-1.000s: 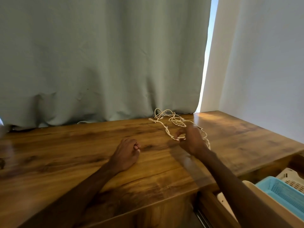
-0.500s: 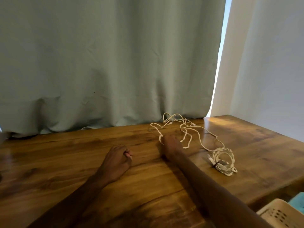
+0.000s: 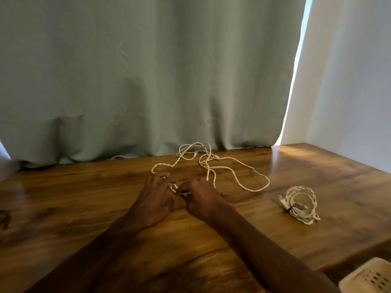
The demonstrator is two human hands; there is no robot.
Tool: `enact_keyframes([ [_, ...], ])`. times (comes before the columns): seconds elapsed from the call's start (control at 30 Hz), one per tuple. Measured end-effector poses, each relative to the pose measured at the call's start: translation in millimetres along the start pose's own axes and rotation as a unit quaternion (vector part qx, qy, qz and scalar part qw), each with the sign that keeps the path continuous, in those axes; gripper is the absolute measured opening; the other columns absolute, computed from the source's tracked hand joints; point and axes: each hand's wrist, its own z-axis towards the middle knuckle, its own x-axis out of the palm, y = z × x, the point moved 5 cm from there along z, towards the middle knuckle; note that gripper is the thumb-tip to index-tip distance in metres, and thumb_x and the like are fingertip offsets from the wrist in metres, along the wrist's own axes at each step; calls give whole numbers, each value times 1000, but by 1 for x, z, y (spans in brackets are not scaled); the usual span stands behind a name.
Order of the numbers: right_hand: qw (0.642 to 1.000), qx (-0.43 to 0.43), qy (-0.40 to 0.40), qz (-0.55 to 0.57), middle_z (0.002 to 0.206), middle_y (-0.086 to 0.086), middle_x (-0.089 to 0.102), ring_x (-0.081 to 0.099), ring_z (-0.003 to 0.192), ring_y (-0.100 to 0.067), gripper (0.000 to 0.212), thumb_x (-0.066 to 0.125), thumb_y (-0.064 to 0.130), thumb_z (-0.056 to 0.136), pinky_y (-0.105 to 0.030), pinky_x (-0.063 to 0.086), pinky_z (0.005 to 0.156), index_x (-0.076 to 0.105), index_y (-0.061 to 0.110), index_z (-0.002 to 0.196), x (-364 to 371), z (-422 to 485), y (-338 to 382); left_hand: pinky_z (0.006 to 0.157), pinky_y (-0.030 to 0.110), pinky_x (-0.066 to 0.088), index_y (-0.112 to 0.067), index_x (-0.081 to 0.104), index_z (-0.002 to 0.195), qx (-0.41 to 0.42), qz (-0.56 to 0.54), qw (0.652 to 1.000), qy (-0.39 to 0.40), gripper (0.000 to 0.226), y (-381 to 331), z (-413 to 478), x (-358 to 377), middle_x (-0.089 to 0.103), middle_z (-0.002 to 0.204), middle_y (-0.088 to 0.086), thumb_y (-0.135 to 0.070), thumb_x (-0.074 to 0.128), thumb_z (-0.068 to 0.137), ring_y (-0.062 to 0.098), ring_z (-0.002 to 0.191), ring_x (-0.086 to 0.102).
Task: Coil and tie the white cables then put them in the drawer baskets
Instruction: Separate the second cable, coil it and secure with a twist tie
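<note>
Basket (image 3: 368, 278) corner, cream and perforated, shows nearest at the lower right, below the wooden table (image 3: 84, 218) edge. Beyond it, both hands meet at the table's middle. The right hand (image 3: 201, 197) is curled, pinching the near end of the loose white cable (image 3: 252, 190). The left hand (image 3: 156, 199) lies over the same strand with fairly straight fingers — whether it pinches, I cannot tell.

The risk, as I judge it, is a snarl: the cable lies in crossing loops, so drawing it in to coil could pull a tangle tight or catch the far loops in the curtain (image 3: 148, 81) hem. A sweeping forearm could also nudge the coiled cable (image 3: 300, 203), bound with a dark tie (image 3: 288, 210) and lying well apart to the right.

The loose cable is thin, pale, braided and limp — sprawling from the hands back to the curtain.
</note>
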Motion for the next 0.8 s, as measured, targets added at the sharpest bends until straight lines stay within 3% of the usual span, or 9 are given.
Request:
enact_keyframes([
  [0.17,995,11,-3,98,98,16,74,65,91,2,11,69,27,92,-32,59,84,76,29,101,-25,-18,-12,109,29,37,-28,61,131,15,12,999,-49,37,11,-1,-6,48,142,-5,-27,64,94,13,135,37],
  [0.23,990,42,-86,101,96,14,75,65,87,3,8,72,30,92,-31,57,85,78,29,98,-46,-21,-27,108,35,43,-26,65,126,-5,7,998,-57,35,19,-1,-10,55,135,-5,-32,56,93,14,131,44],
  [0.33,968,146,-205,-6,120,-5,70,63,110,-19,31,75,24,90,-39,52,98,70,18,120,-70,-17,-67,110,43,43,-26,66,124,-41,12,998,-55,40,31,0,-12,58,136,-4,-38,49,89,17,133,47],
  [0.4,962,211,-158,-66,132,-10,63,57,123,-29,47,72,32,92,-46,48,104,59,16,134,-62,-12,-92,111,43,43,-25,67,123,-33,22,997,-64,39,30,2,-12,60,135,-4,-36,50,90,17,132,48],
  [0.43,967,213,-128,-58,124,-9,67,63,114,-27,40,67,38,94,-47,52,99,61,18,129,-55,-9,-98,110,43,43,-25,68,121,-19,31,997,-68,37,27,2,-12,62,133,-4,-35,51,90,17,130,49],
  [0.5,981,169,-96,9,89,-1,72,68,82,-18,27,53,48,99,-46,58,78,68,25,99,-40,-7,-95,109,44,43,-26,69,121,10,66,995,-77,38,21,2,-14,63,131,-5,-37,52,88,17,128,46],
  [0.57,984,105,-120,73,72,4,69,65,67,-11,38,47,47,104,-43,56,68,68,24,83,-35,-8,-76,107,45,40,-31,67,124,39,85,993,-79,44,15,1,-16,60,136,-6,-42,50,85,16,131,38],
  [0.73,979,-6,-137,149,68,4,65,60,62,-11,43,42,41,109,-38,50,59,64,24,77,-28,-9,-25,126,39,10,-29,45,151,77,33,995,54,61,-18,-6,-2,42,155,-10,-42,53,92,9,148,24],
  [0.8,974,-7,-142,174,71,3,66,62,64,-12,41,42,41,109,-40,51,62,65,23,79,-27,-10,-25,124,35,18,-31,51,142,62,33,996,49,49,-23,-7,3,50,146,-13,-48,54,96,1,136,35],
])
